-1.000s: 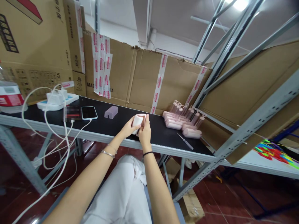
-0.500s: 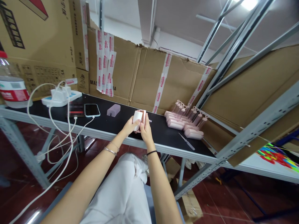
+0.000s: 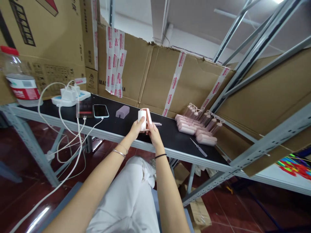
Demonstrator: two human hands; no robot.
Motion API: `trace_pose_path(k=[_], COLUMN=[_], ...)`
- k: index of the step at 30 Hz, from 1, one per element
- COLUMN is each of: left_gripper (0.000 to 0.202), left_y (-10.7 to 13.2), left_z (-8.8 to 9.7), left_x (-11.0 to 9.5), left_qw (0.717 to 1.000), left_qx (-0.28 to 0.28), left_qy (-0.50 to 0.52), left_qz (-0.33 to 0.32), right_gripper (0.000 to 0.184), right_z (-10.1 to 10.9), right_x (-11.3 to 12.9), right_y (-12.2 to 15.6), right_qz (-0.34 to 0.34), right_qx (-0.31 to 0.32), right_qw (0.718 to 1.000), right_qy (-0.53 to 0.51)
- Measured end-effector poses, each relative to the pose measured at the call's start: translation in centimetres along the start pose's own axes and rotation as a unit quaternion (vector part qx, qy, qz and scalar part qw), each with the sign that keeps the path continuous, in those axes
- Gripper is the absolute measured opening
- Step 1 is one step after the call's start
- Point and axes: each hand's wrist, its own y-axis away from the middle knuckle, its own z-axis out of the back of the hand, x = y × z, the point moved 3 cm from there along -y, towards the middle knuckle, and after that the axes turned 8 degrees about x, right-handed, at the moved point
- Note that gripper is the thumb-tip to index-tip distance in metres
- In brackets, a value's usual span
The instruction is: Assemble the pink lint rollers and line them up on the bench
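Note:
My left hand grips a small white and pink item, held upright just above the black tabletop. My right hand holds the same item from below and to the right. A thin clear tube sticks out to the right of the item. Both wrists rest near the table's front edge.
A pile of pink cases with clear tubes lies to the right, with a small metal tool in front of it. To the left are a purple block, a phone, a power strip with white cables and a plastic bottle. Cardboard walls stand behind.
Both hands turned the item from lying flat to standing upright and lifted it slightly. The camera view shifted left and up.

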Motion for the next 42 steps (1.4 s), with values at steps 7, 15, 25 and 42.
trace_pose_path(k=[7,15,25,42], left_gripper=[0.045,0.042,0.043,0.051], left_y=[0.2,-0.3,-1.1,-1.3], left_z=[0.1,0.1,0.0,0.0], left_x=[-0.1,-0.2,0.5,1.2], left_qw=[0.998,0.995,0.993,0.997], left_qx=[-0.033,-0.084,-0.105,-0.067], left_qy=[0.047,0.038,0.024,0.041], left_qz=[-0.004,0.044,0.049,-0.027], right_gripper=[0.044,0.039,0.032,0.047], right_z=[-0.8,-1.5,-1.2,0.4], right_x=[-0.4,0.8,0.3,-1.0], right_y=[-0.2,-0.1,-0.2,-0.3], right_qz=[-0.001,0.001,0.023,0.024], right_qx=[0.03,0.062,0.077,-0.01], right_qw=[1.0,0.994,0.987,0.973], right_qy=[0.002,0.09,0.138,0.23])
